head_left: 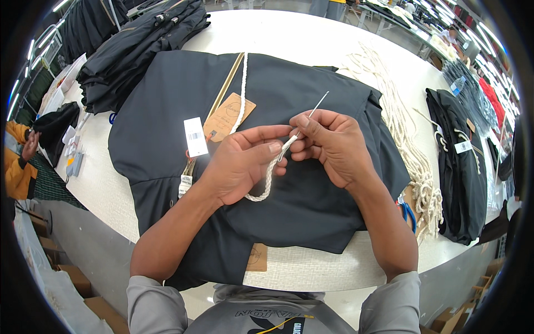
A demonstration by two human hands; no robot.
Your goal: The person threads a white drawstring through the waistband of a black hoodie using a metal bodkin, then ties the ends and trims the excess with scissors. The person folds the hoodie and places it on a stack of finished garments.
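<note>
A dark jacket (275, 208) lies spread on the table in front of me, with a brass-coloured zip (227, 83) and a brown card tag (229, 115) on it. My left hand (250, 163) pinches the end of a white braided cord (268, 183) between thumb and fingers. The cord hangs in a loop under that hand, and a further length of it runs up over the zip side of the jacket. My right hand (329, 142) holds a thin metal threading needle or wire (319, 103), pointing up and right, its lower end at the cord's tip. A white barcode label (195, 135) lies left of my left hand.
A bundle of cream cords (400, 133) lies along the jacket's right side, near blue-handled scissors (408, 215). Folded dark jackets (457, 175) lie at the far right; more are piled (129, 54) at the upper left. Another person's hand (30, 145) shows at the left edge.
</note>
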